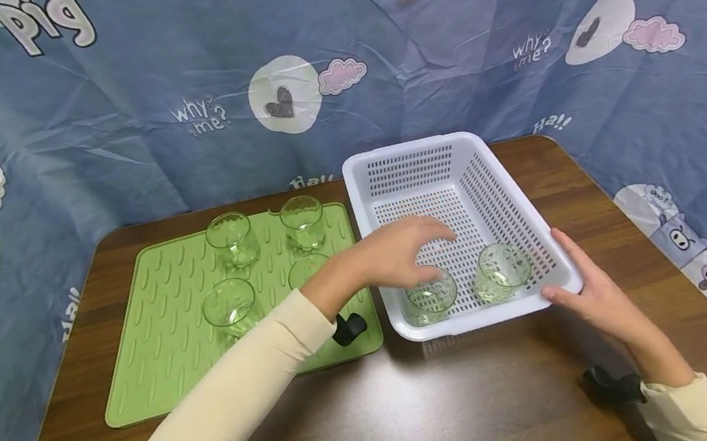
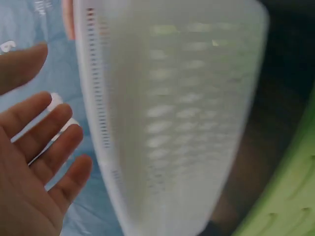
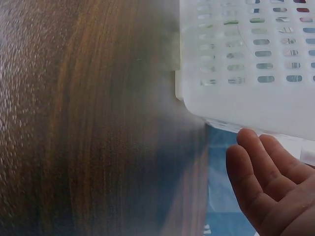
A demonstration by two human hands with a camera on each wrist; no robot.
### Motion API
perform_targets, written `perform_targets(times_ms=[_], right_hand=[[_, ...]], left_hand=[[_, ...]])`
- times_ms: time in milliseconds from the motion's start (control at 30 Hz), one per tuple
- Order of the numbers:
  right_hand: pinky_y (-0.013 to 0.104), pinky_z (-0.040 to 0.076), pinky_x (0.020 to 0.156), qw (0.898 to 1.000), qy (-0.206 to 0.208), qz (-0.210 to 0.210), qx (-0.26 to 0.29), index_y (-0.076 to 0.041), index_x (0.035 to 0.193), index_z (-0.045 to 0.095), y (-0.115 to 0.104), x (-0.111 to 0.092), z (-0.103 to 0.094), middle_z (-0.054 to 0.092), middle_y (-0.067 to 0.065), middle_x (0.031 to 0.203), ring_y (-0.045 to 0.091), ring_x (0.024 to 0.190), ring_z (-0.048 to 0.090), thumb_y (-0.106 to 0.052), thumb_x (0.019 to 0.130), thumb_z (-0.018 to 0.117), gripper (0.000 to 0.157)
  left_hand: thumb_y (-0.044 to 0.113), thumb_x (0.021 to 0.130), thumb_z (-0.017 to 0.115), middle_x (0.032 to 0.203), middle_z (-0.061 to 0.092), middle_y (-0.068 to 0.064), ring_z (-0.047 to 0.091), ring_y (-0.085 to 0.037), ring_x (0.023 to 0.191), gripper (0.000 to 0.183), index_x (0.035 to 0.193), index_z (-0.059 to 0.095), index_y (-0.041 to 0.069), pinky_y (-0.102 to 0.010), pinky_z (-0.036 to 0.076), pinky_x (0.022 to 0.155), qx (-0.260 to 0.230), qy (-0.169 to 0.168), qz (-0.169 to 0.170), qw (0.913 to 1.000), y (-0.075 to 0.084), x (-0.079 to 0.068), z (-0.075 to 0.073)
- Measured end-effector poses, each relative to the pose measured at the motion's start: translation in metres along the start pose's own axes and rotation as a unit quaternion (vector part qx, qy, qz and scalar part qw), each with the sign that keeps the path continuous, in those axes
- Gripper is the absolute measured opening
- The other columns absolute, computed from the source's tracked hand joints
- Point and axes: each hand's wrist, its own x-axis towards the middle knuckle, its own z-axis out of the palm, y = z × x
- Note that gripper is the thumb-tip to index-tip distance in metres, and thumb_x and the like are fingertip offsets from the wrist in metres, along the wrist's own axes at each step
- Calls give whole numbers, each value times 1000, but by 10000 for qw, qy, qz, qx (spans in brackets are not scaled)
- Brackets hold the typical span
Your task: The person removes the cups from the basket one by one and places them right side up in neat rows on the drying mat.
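Observation:
My left hand point(image 1: 400, 251) hovers over the white plastic basket point(image 1: 407, 146), its fingers spread and nothing held in them. Just below its thumb, a clear glass point(image 1: 432, 299) stands in the basket's front left corner. A second clear glass point(image 1: 502, 272) is in the front right part. My right hand point(image 1: 591, 294) holds the basket's front right corner, thumb at the front rim and fingers along the outer right side. In the left wrist view, the left hand point(image 2: 44, 152) shows its bare palm beside the basket wall point(image 2: 187, 113).
Several more clear glasses, such as a back left glass point(image 1: 232, 239), a back right glass point(image 1: 303, 223) and a front left glass point(image 1: 231, 305), stand on a green ribbed mat point(image 1: 155, 333). The left forearm crosses over the mat. Behind the wooden table point(image 1: 378, 423) hangs a blue printed cloth point(image 1: 140, 151).

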Motion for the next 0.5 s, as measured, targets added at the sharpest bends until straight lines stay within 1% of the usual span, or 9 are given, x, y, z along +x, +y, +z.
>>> perform_targets(times_ms=[100, 167, 267, 367, 500], right_hand=[[18, 53, 64, 9999, 42, -32, -129, -9, 160, 13, 1, 0, -1, 48, 39, 132, -14, 93, 54, 3, 86, 71, 95], [18, 53, 64, 9999, 32, -19, -125, -10, 160, 12, 1, 1, -1, 48, 39, 132, -14, 93, 54, 3, 86, 71, 95], [18, 53, 65, 9999, 1, 16, -103, -10, 161, 12, 0, 0, -1, 48, 38, 133, -13, 94, 54, 2, 87, 70, 95], [17, 53, 65, 9999, 0, 33, -107, -11, 161, 12, 0, 0, 0, 48, 39, 134, -13, 95, 55, 1, 87, 71, 95], [18, 53, 65, 9999, 36, 8, -132, -9, 160, 13, 1, 0, 0, 49, 40, 133, -13, 94, 55, 1, 86, 71, 95]], left_hand=[[25, 88, 70, 154, 47, -10, 39, -25, 147, 65, 146, 48, 7, -38, 25, 126, -54, -262, 74, 9996, -10, -4, 10], [25, 86, 74, 155, 45, -10, 37, -25, 148, 69, 147, 47, 7, -38, 24, 127, -106, -422, 25, 9990, -15, -5, 14], [26, 83, 78, 158, 40, -9, 34, -25, 150, 77, 150, 43, 9, -40, 22, 127, -75, -716, -195, 9972, -20, -7, 19], [29, 81, 81, 161, 37, -6, 32, -24, 151, 85, 153, 38, 13, -41, 21, 127, 89, -966, -409, 9944, -23, -7, 24], [35, 78, 83, 161, 35, -2, 31, -23, 152, 93, 155, 35, 17, -47, 21, 126, 297, -1084, -563, 9921, -22, -7, 26]])
